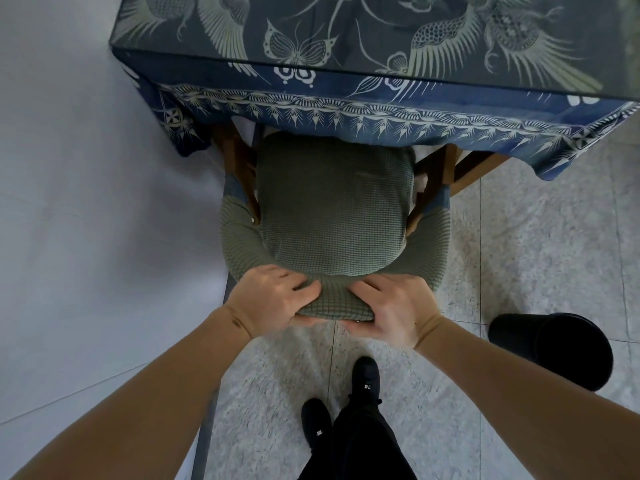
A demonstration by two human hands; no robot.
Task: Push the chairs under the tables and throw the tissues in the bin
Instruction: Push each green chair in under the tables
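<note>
A chair (332, 209) with a grey-green knitted cover stands in front of me, the front of its seat under the table (346, 39). The table wears a blue cloth printed with birds and butterflies. My left hand (273, 296) grips the top of the chair's backrest from the left, fingers curled over it and thumb beneath. My right hand (388, 306) grips the same backrest top from the right. A black bin (554, 348) stands on the floor at my right. No tissue is in view.
A pale wall (86, 202) runs along the left, close to the chair and table. The floor (519, 237) is speckled grey tile. My two black shoes (346, 403) stand just behind the chair. Wooden table legs (239, 161) flank the seat.
</note>
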